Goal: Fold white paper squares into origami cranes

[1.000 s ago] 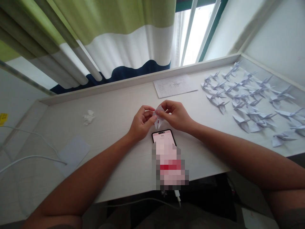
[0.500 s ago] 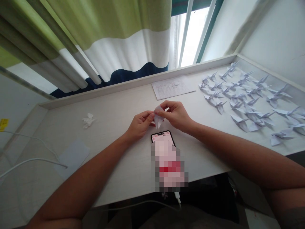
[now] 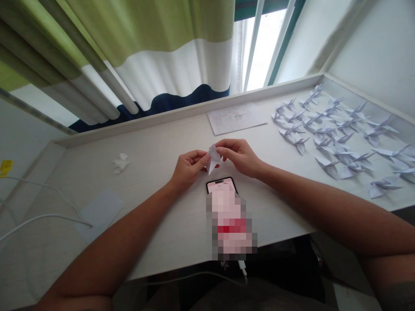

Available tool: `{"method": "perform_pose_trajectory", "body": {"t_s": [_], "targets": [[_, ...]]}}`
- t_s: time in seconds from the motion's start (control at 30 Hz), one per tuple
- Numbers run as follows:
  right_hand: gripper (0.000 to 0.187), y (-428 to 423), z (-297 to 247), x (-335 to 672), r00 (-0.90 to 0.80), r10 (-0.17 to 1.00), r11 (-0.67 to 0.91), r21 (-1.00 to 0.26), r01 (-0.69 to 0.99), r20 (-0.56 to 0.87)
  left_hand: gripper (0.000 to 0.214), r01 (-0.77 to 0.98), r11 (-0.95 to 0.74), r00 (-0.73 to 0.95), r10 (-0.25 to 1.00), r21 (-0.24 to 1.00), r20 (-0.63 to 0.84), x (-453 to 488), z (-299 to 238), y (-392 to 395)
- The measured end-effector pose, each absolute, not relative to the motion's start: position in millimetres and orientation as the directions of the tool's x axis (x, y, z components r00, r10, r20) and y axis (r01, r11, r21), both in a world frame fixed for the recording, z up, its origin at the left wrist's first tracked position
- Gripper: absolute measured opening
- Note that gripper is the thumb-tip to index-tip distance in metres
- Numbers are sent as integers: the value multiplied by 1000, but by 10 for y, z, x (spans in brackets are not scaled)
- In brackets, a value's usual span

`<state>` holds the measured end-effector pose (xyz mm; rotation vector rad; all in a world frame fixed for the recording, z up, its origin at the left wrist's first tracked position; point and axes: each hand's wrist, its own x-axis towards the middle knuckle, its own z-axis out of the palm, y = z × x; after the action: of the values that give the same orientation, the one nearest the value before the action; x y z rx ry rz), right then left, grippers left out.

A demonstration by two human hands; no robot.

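A small piece of folded white paper (image 3: 212,159), diamond-like in outline, is held upright over the desk between my hands. My left hand (image 3: 190,166) pinches its left edge between thumb and fingers. On the other side, the thumb and bent fingers of my right hand (image 3: 238,156) close on its right edge, with some fingertips hidden behind the paper. Just below lies a phone (image 3: 222,180), its screen mostly blurred out.
Several folded paper cranes (image 3: 324,125) cover the right end of the white desk (image 3: 155,142). A printed sheet (image 3: 236,119) lies at the back. Crumpled tissue (image 3: 121,163), a flat paper square (image 3: 100,211) and white cables (image 3: 42,220) are on the left. A charging cable (image 3: 242,268) runs below the phone.
The folded paper has been turned, so a smooth face shows in place of the split lower points. My right hand has shifted its grip slightly to the right edge.
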<state>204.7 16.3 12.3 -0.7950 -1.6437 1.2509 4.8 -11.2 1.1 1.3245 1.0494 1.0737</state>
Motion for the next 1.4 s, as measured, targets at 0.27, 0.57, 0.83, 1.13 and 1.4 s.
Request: {"method": "perform_pose_trajectory", "body": {"t_s": [0.27, 0.57, 0.83, 1.13, 1.4], "targets": [[15, 193, 81, 2043, -410, 887, 234, -972, 0, 213, 46, 33, -94, 188, 978, 995, 86, 65, -34, -141], [19, 211, 95, 2056, -327, 897, 331, -942, 56, 296, 54, -27, -12, 251, 968, 1000, 19, 80, -8, -118], [20, 157, 124, 2021, -304, 902, 337, -940, 54, 306, 59, -18, 83, 345, 936, 996, -72, 101, 79, -133], [15, 160, 100, 2011, -248, 923, 327, -940, 94, 295, 47, 25, 21, 364, 931, 999, -28, 118, 28, -147], [17, 162, 98, 2022, -327, 909, 276, -961, 1, 260, 31, 46, 15, 356, 934, 999, -31, 135, 38, -138]]}}
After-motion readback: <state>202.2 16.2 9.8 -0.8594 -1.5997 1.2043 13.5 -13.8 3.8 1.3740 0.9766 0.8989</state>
